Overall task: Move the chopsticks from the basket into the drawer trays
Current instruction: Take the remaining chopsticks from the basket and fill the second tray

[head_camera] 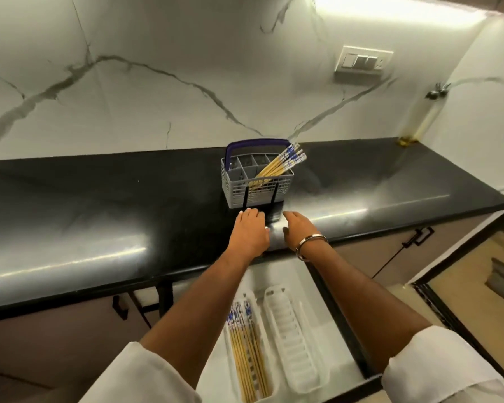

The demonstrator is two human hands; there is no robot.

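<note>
Nearest, the open drawer [312, 274] holds two white trays: the left tray [262, 315] carries a bundle of yellow chopsticks [246, 353] with blue-patterned tops, the right tray [296, 341] lies just beside it. Above the drawer, both hands reach over the black worktop [99, 205]. The left hand [249, 229] and right hand [298, 228] hover side by side, fingers extended and relaxed, holding nothing. Just beyond them stands the grey basket [239, 184], with more chopsticks [280, 165] leaning in its right compartment.
</note>
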